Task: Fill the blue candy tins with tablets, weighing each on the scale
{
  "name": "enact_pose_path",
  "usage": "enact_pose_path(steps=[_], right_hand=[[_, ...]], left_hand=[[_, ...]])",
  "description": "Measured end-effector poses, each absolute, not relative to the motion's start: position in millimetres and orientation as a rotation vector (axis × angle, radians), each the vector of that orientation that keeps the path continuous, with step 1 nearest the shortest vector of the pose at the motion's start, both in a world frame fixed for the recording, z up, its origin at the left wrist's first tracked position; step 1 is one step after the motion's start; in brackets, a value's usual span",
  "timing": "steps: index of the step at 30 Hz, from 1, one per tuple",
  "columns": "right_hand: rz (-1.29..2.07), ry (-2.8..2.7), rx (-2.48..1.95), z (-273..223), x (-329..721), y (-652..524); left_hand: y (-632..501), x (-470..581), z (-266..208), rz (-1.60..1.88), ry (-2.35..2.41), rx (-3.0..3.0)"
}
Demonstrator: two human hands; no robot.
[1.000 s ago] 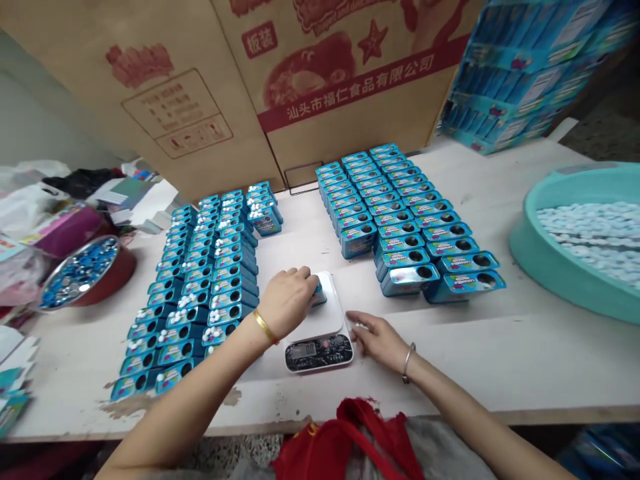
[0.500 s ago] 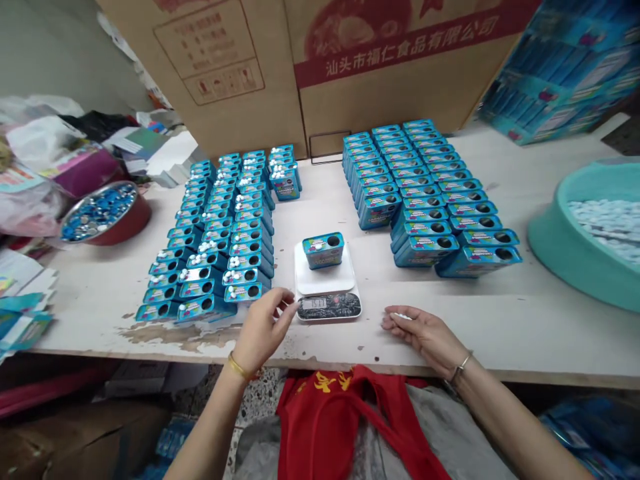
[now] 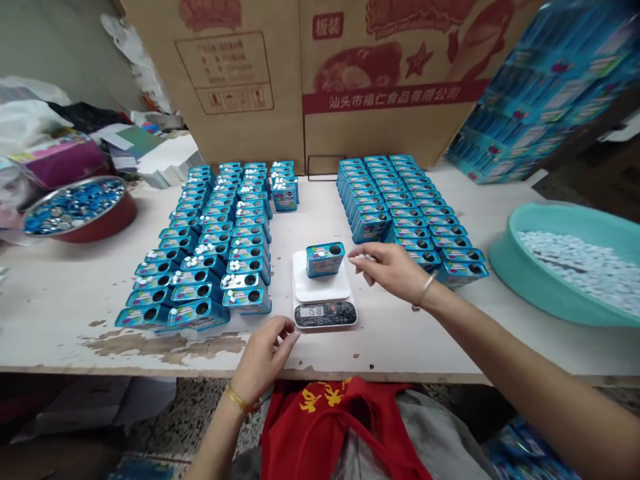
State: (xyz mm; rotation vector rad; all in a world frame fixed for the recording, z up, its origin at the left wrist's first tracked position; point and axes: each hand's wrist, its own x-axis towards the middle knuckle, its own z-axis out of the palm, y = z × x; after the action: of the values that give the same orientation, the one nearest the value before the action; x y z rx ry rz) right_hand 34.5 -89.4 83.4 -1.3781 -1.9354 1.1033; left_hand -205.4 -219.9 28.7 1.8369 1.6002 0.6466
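A blue tin point(image 3: 325, 260) with a dark round opening stands on the white platform of a small kitchen scale point(image 3: 321, 290). Digits show on the scale's dark front panel. My right hand point(image 3: 393, 268) is just right of the tin, its fingers pinched on small white candies point(image 3: 369, 257). My left hand point(image 3: 265, 353) rests at the table's front, near the scale's lower left corner. Its fingers are loosely curled with the thumb apart, and nothing shows in them. Rows of blue tins point(image 3: 247, 300) stand to the left, many with white candies on their lids.
More rows of blue tins point(image 3: 373, 227) stand at the right. A turquoise basin point(image 3: 520, 287) of white candies is at far right, a red bowl point(image 3: 107, 223) of blue-and-silver pieces at left. Large cartons point(image 3: 240, 133) and a wrapped blue stack point(image 3: 505, 127) rise behind.
My right hand has moved up and left from the table's front to beside the tin on the scale, still pinching white candies. My left hand stays by the scale. The view has shifted slightly.
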Motion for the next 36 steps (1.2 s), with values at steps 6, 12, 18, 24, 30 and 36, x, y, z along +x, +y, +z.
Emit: enact_pose_path(steps=[6,12,18,24,30,36], right_hand=[[0.844,-2.248,-1.405,94.4,5.3,-48.0],[0.772,-2.348,-1.446,90.0,0.2,-34.5],[0.813,-2.346,-1.420,87.7,1.9,-27.8],[0.827,-2.323,-1.362,86.6,4.2,-23.8],[1.002,-2.032,-1.342,102.6,8.5,-27.7],[1.542,-1.243,-1.360,91.8,53.8,-43.2]], left_hand=[[-217.9,-211.4,20.6,0.675,1.613,1.812],[-213.0,-211.4,12.5,0.599,1.559,1.778],[-207.0,-207.5,10.6,0.555,1.534,1.785],[-209.3,-206.2,9.8,0.555,1.569,1.763],[-215.5,-201.7,4.9,0.546,1.602,1.760],[-213.3,-194.7,5.8,0.504,1.613,1.748]])
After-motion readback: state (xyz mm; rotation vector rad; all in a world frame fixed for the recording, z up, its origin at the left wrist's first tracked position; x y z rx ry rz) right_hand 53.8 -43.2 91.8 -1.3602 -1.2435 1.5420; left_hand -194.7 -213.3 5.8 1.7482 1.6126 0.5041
